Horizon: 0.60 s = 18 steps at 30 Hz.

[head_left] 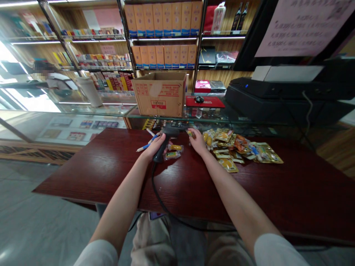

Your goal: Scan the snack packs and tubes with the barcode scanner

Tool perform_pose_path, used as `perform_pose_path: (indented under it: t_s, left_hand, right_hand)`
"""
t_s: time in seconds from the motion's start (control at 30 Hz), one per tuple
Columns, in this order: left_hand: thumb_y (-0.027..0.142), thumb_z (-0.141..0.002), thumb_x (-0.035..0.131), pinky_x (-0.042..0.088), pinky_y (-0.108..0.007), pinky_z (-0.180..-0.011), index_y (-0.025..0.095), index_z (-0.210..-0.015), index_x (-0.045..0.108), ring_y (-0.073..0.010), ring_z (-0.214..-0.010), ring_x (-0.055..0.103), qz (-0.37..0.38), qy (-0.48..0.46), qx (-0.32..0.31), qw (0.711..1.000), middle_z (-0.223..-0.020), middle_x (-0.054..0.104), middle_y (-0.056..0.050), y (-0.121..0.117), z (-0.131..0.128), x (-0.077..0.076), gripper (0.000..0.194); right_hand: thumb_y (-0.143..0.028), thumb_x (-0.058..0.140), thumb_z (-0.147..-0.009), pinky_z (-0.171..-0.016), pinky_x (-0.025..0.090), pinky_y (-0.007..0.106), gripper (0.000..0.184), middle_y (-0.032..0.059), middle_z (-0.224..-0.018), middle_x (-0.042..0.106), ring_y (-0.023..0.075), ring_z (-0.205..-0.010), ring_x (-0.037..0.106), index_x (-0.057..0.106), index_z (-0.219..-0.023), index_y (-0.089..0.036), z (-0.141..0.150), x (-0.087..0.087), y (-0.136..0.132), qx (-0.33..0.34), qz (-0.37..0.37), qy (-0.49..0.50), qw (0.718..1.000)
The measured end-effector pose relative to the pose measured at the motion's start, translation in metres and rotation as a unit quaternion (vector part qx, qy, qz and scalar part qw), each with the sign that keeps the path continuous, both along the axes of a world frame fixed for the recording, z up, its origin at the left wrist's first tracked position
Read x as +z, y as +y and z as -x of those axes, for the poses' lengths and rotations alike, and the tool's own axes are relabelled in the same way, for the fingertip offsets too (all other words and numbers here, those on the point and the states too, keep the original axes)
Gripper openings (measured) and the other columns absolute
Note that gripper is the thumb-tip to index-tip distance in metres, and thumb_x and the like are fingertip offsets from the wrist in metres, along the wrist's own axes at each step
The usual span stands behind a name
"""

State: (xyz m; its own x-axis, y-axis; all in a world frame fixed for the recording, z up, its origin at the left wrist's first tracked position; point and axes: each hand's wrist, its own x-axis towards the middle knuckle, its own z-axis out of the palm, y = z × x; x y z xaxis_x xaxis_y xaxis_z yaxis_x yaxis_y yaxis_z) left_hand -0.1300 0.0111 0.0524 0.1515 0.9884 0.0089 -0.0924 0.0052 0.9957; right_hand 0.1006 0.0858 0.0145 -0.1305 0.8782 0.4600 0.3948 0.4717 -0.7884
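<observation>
My left hand (154, 147) is wrapped round the grip of a black corded barcode scanner (161, 150), whose head points right. From the grip's base a black cord (156, 188) runs down over the table edge. Just right of the scanner's head, my right hand (198, 142) pinches a small yellow-green wrapped snack (191, 133). Two small clear-wrapped snacks, one a yellow snack (175, 147) and one a greenish snack (172, 155), lie beside the scanner grip. Blue-and-white pens (146, 146) lie left of my left hand. A pile of gold snack packets (226, 147) is right of my right hand.
The dark red wooden table (97, 170) meets a glass counter bearing an open cardboard box (159, 96), a black mouse (199, 99) on a red mat and a black machine (266, 94). Stocked shelves stand behind. A person (55, 77) is at far left.
</observation>
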Motion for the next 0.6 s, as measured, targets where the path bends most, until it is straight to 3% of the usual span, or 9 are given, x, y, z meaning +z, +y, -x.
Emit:
perform_pose_path:
  t_s: [0.03, 0.1, 0.17, 0.27, 0.37, 0.47, 0.53, 0.6]
  left_hand:
    - [0.072, -0.082, 0.058, 0.038, -0.022, -0.040, 0.012, -0.097, 0.070, -0.0111, -0.042, 0.052, -0.001, -0.010, 0.031, 0.999, -0.065, 0.066, -0.007, 0.002, 0.004, 0.002, 0.062]
    - [0.071, -0.084, 0.055, 0.037, -0.022, -0.040, 0.011, -0.095, 0.069, -0.0102, -0.040, 0.051, 0.000, -0.028, 0.106, 0.994, -0.065, 0.067, -0.007, 0.004, 0.013, 0.006, 0.063]
    - [0.073, -0.083, 0.054, 0.037, -0.023, -0.039, 0.010, -0.095, 0.069, -0.0102, -0.038, 0.049, 0.002, -0.034, 0.161, 0.986, -0.058, 0.064, -0.005, 0.004, 0.022, 0.009, 0.066]
    - [0.076, -0.082, 0.052, 0.036, -0.023, -0.038, 0.008, -0.096, 0.069, -0.0114, -0.036, 0.047, -0.001, -0.023, 0.193, 0.981, -0.046, 0.055, -0.001, 0.001, 0.032, 0.012, 0.072]
    - [0.078, -0.081, 0.052, 0.036, -0.023, -0.038, 0.009, -0.096, 0.068, -0.0110, -0.036, 0.046, -0.010, -0.022, 0.202, 0.979, -0.044, 0.053, 0.000, 0.000, 0.036, 0.010, 0.073]
    - [0.079, -0.080, 0.051, 0.036, -0.022, -0.038, 0.009, -0.094, 0.068, -0.0100, -0.036, 0.045, -0.010, -0.022, 0.185, 0.982, -0.045, 0.053, 0.001, 0.001, 0.036, 0.007, 0.074]
    - [0.080, -0.079, 0.052, 0.036, -0.022, -0.039, 0.009, -0.095, 0.068, -0.0100, -0.037, 0.046, -0.010, -0.019, 0.171, 0.985, -0.045, 0.053, 0.001, 0.002, 0.035, 0.005, 0.075]
    - [0.081, -0.078, 0.052, 0.036, -0.022, -0.040, 0.009, -0.097, 0.067, -0.0102, -0.038, 0.047, -0.014, -0.018, 0.160, 0.987, -0.046, 0.053, 0.001, 0.003, 0.035, 0.004, 0.076]
  right_hand:
    - [-0.015, 0.046, -0.084, -0.101, 0.047, 0.042, 0.044, 0.0110, -0.126, 0.062, 0.0243, -0.115, 0.061, 0.057, -0.127, -0.022, -0.001, 0.002, -0.004, -0.016, -0.031, -0.106, 0.994]
    - [-0.011, 0.043, -0.086, -0.103, 0.043, 0.045, 0.051, 0.0131, -0.127, 0.063, 0.0276, -0.117, 0.058, 0.058, -0.134, -0.020, 0.000, 0.006, -0.015, -0.039, -0.062, -0.292, 0.954]
    - [-0.015, 0.044, -0.089, -0.104, 0.038, 0.051, 0.046, 0.0142, -0.127, 0.064, 0.0309, -0.118, 0.056, 0.064, -0.130, -0.021, 0.005, 0.008, -0.025, -0.072, -0.078, -0.406, 0.908]
    - [-0.030, 0.042, -0.096, -0.112, 0.023, 0.061, 0.040, 0.0150, -0.139, 0.058, 0.0340, -0.126, 0.050, 0.069, -0.124, -0.021, 0.014, 0.006, -0.031, -0.137, -0.104, -0.467, 0.867]
    - [-0.033, 0.039, -0.098, -0.116, 0.008, 0.065, 0.045, 0.0176, -0.150, 0.049, 0.0355, -0.139, 0.040, 0.063, -0.133, -0.016, 0.019, 0.001, -0.022, -0.184, -0.104, -0.495, 0.843]
    - [-0.028, 0.045, -0.094, -0.117, 0.005, 0.066, 0.050, 0.0214, -0.153, 0.043, 0.0371, -0.146, 0.030, 0.056, -0.139, -0.009, 0.016, 0.002, -0.006, -0.205, -0.075, -0.498, 0.839]
    - [-0.028, 0.047, -0.093, -0.117, 0.005, 0.067, 0.050, 0.0190, -0.153, 0.045, 0.0372, -0.147, 0.027, 0.056, -0.139, -0.011, 0.014, 0.007, 0.002, -0.187, -0.075, -0.469, 0.860]
    - [-0.031, 0.049, -0.093, -0.117, 0.004, 0.066, 0.046, 0.0136, -0.148, 0.052, 0.0349, -0.145, 0.033, 0.060, -0.136, -0.018, 0.014, 0.013, 0.003, -0.121, -0.097, -0.429, 0.890]
